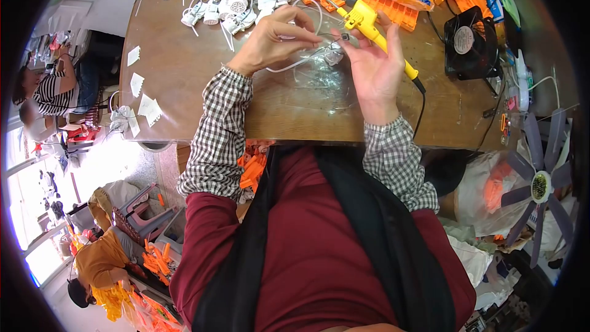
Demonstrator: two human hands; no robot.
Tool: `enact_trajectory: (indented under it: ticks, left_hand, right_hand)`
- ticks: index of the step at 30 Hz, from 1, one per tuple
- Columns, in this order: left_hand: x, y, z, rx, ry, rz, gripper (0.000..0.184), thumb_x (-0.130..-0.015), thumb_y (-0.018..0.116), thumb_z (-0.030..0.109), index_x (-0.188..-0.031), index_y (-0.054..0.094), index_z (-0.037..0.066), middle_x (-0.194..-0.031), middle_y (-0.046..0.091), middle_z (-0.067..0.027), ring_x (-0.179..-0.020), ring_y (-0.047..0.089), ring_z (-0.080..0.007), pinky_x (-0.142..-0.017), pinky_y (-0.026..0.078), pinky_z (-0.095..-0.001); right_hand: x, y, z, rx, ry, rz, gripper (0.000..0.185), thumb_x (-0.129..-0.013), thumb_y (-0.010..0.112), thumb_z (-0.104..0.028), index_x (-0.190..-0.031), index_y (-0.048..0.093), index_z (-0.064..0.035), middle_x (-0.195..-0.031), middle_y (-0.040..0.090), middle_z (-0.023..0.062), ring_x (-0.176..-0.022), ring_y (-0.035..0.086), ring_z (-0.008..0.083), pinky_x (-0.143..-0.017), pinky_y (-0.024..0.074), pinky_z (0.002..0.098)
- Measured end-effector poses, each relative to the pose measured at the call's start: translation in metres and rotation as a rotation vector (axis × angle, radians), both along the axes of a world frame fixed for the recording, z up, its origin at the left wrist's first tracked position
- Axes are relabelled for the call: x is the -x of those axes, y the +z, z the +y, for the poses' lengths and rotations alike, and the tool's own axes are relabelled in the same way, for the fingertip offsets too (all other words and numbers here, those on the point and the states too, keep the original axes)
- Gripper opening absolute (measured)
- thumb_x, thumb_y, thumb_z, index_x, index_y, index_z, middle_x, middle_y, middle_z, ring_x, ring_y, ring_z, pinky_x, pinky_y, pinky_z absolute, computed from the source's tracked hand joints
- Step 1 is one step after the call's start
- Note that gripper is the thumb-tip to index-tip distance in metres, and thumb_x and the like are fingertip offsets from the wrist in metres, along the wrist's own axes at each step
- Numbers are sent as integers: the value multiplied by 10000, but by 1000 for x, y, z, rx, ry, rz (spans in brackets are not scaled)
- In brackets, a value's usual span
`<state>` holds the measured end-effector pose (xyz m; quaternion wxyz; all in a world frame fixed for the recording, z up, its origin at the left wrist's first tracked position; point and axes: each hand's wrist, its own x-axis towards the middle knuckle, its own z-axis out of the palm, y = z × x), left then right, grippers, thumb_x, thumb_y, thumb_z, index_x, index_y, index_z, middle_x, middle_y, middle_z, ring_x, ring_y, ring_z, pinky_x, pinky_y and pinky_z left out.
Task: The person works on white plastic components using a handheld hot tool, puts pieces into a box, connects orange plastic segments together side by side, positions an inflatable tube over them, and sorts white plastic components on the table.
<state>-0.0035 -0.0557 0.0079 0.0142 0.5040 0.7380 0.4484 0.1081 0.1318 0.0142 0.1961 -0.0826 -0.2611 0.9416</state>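
Observation:
My left hand is closed in a pinch, its fingertips on a thin wire above the table. My right hand has a yellow soldering gun lodged across its fingers, the metal tip pointing up and left. A small dark piece sits by the right fingertips, at the wire's end. Just below the fingers is a small white lamp socket, with a white cable running left from it beneath my left hand.
White sockets with cables cluster at the back left. Orange plastic strips are heaped behind the hands. A black fan stands right, near a grey-bladed fan. Paper pieces lie left. Other people sit beyond the table.

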Motion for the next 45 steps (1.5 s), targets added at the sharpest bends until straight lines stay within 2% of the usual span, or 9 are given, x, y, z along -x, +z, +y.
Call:
enact_trajectory:
  ticks: [10,21,27,30,33,39,41,43,45]
  left_hand:
    - [-11,11,13,-50,-61,77,311,-702,826,69,-996,809,170,-1067,670,-9,-942,580,-183,-829,506,-323]
    - [-15,25,27,77,-190,293,273,-707,826,132,-972,793,183,-1078,659,-1,-979,598,-197,-795,481,-335]
    - [-13,27,32,114,-200,372,165,-775,787,71,-934,748,93,-1073,671,-22,-1010,612,-223,-830,484,-339]
    - [-1,6,29,-5,-246,-194,107,-862,725,12,-967,705,6,-1014,698,-82,-1054,628,-219,-989,477,-362]
    - [-5,-5,33,-12,-160,-465,100,-899,706,29,-996,694,6,-1019,697,-70,-1060,621,-192,-972,485,-347]
    - [-14,5,49,18,-166,-392,115,-925,693,69,-997,689,-21,-955,714,-58,-915,664,-127,-840,526,-279]
    - [-17,16,54,152,-72,-428,130,-933,689,96,-1000,699,-15,-916,734,-51,-879,683,-127,-820,536,-273]
    - [-16,23,59,227,-31,-497,151,-942,683,114,-1014,696,-19,-898,742,-62,-853,692,-122,-815,539,-264]
    - [-10,20,63,188,-39,-794,171,-942,685,115,-1033,686,-30,-917,742,-85,-870,694,-116,-814,540,-257]
  right_hand:
    - [0,-1,2,27,6,6,422,-1050,476,-408,-1291,527,-65,-1143,606,110,-961,602,220,-997,483,618]
    - [2,-4,7,73,14,-9,409,-1043,499,-391,-1296,536,-72,-1150,629,112,-980,619,222,-1028,466,604]
    - [1,-5,9,60,10,-18,411,-1042,503,-385,-1280,542,-52,-1160,628,118,-998,616,228,-1033,464,589]
    - [1,-2,8,91,2,-9,402,-1044,500,-376,-1275,543,-50,-1158,628,117,-1002,614,230,-1036,460,589]
    - [2,-6,11,111,3,14,393,-1047,493,-370,-1265,545,-48,-1163,626,120,-1012,611,233,-1043,453,589]
    - [-2,-2,23,180,-16,7,367,-1049,486,-366,-1253,554,-69,-1160,629,110,-1010,615,238,-1049,428,638]
    - [-11,1,35,37,-95,75,370,-1047,486,-372,-1261,558,-79,-1179,626,108,-1041,609,244,-1058,407,666]
    - [-19,9,45,-15,-145,92,382,-1047,483,-376,-1275,557,-78,-1223,619,109,-1117,591,246,-1075,377,690]
    - [-26,21,53,-30,-216,88,386,-1046,484,-373,-1281,557,-75,-1258,613,105,-1175,571,247,-1078,358,713]
